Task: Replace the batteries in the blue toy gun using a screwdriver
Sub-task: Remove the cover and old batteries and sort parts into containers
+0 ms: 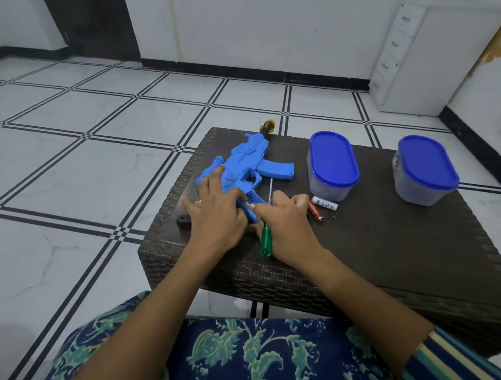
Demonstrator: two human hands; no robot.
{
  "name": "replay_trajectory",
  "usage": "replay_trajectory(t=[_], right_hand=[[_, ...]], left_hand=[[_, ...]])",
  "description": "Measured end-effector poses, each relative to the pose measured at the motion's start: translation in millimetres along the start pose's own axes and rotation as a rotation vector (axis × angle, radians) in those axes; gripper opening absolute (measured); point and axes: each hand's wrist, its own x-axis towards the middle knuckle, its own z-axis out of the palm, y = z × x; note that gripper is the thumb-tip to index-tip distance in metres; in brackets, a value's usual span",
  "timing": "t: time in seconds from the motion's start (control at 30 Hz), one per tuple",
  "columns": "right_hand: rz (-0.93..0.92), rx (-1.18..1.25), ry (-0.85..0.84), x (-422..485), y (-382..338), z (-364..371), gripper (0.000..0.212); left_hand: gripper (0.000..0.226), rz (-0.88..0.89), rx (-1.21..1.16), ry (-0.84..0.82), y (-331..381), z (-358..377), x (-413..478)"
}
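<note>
Head view, gun (244, 161) under left hand (216, 216), screwdriver (265, 242) in right hand (287, 228)

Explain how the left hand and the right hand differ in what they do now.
The left hand rests on the blue toy gun, its fingers spread over it; the right hand holds the green screwdriver. The left hand carries no tool, while the green screwdriver sticks out at both ends of the right hand. Both hands meet at the gun's near end, over the dark table.
</note>
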Motion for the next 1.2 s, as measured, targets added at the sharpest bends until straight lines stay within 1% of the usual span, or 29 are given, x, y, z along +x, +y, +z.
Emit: replay_trajectory(t=[0.1,0.17,0.27,0.33,0.43,0.5,0.57,0.63,0.77,0.83,0.93,1.03,1.2], right_hand=[[0.032,-0.023,0.003,-1,0,4,0.031],[0.022,-0.023,-0.013,-2,0,3,0.029],[-0.001,0.001,-0.036,-2,0,2,0.027],[0.013,0.005,-0.037,-3,1,3,0.027],[0.030,0.067,-0.047,-1,4,7,0.040],[0.041,0.144,-0.088,0,5,6,0.041],[0.050,0.197,-0.097,0,5,4,0.041],[0.046,0.179,-0.058,0,1,4,0.040],[0.030,0.101,0.014,-2,-4,5,0.033],[0.029,0.088,0.065,-4,-5,3,0.036],[0.012,0.081,0.097,-6,-8,0,0.044],[0.015,0.090,0.104,-6,-8,2,0.045],[0.008,0.117,0.079,-8,-6,4,0.037]], left_hand=[[0.023,-0.011,0.132,-0.009,9,-1,-3],[0.023,-0.023,0.202,-0.051,17,-1,-3],[0.021,-0.073,0.112,-0.125,23,-2,0],[0.018,-0.071,0.057,-0.131,21,-3,3],[0.020,-0.109,-0.066,-0.167,21,-5,6],[0.025,-0.141,-0.109,-0.188,21,-6,6],[0.025,-0.156,-0.107,-0.160,21,-8,4],[0.024,-0.148,-0.060,-0.130,21,-10,2],[0.020,-0.108,0.122,-0.161,27,-9,-4],[0.018,-0.104,0.148,-0.192,29,-9,-3],[0.019,-0.126,0.068,-0.252,27,-13,4],[0.018,-0.128,0.018,-0.269,27,-14,7],[0.016,-0.152,-0.020,-0.263,26,-12,7]])
